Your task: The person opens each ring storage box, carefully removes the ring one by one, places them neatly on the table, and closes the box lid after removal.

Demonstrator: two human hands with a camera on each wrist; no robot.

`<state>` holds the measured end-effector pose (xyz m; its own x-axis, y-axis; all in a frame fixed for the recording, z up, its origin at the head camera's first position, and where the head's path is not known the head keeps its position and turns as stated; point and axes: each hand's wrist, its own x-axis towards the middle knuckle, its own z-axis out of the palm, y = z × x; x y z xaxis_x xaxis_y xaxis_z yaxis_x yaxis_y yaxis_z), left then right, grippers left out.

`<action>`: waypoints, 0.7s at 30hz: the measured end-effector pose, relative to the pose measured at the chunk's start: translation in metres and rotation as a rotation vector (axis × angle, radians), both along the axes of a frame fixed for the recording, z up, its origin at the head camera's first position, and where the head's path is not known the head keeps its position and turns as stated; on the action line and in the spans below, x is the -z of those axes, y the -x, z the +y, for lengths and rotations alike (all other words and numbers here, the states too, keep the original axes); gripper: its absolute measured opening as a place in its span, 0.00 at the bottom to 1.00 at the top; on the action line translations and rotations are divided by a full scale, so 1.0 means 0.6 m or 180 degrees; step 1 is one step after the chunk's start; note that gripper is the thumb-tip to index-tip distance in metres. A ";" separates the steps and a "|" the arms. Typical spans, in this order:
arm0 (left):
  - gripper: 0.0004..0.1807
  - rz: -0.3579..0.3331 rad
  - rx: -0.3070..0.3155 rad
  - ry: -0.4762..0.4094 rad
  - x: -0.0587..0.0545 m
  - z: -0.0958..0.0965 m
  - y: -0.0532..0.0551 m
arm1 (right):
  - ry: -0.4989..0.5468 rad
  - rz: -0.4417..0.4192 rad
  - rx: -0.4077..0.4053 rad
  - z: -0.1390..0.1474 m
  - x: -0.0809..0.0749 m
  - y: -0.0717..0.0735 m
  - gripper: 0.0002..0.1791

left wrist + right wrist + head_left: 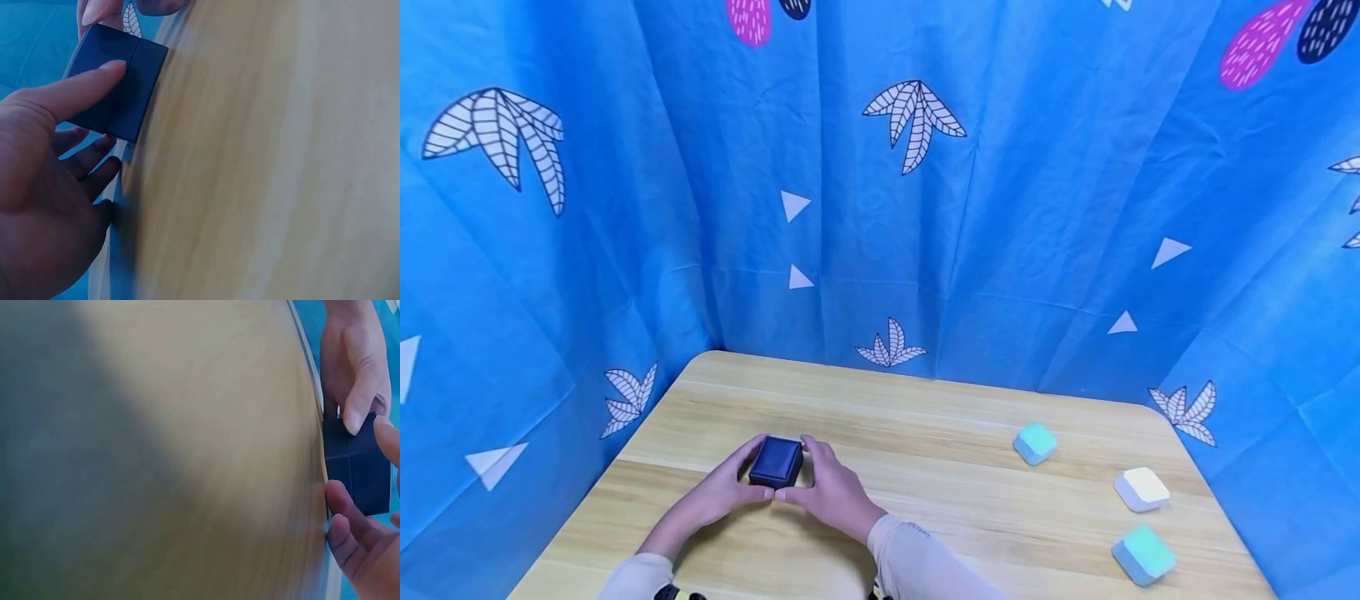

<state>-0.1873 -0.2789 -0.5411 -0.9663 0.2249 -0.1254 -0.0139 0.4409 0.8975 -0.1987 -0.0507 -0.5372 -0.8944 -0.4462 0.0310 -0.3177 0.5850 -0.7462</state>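
Observation:
A small dark blue box, shaped like a jewelry box (777,461), sits at the left part of the wooden table, its lid down. My left hand (727,490) holds it from the left, thumb across the near face. From the right, my right hand (835,493) grips the same box, with the two thumb tips close together at its near side. A thin seam between lid and base shows on the box (141,87) in the left wrist view. The right wrist view has fingers (347,503) at the box's lower corner; other fingers are partly hidden.
On the right of the table (925,433) lie a turquoise rounded block (1036,443), a white rounded block (1141,488) and a second turquoise block (1144,554). A blue patterned curtain (865,225) hangs along the table's back and sides.

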 end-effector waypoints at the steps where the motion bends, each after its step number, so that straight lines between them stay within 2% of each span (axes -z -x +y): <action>1: 0.56 0.0007 -0.0007 0.0015 0.001 0.000 0.001 | 0.0022 -0.0026 0.0000 -0.001 0.000 0.001 0.54; 10: 0.55 0.0077 -0.0071 0.0287 0.009 0.000 0.005 | 0.0158 -0.0097 -0.0004 -0.007 0.013 0.013 0.49; 21: 0.51 0.0111 -0.0206 0.0470 0.015 0.001 0.004 | 0.0356 -0.0140 0.0024 -0.010 0.019 0.018 0.43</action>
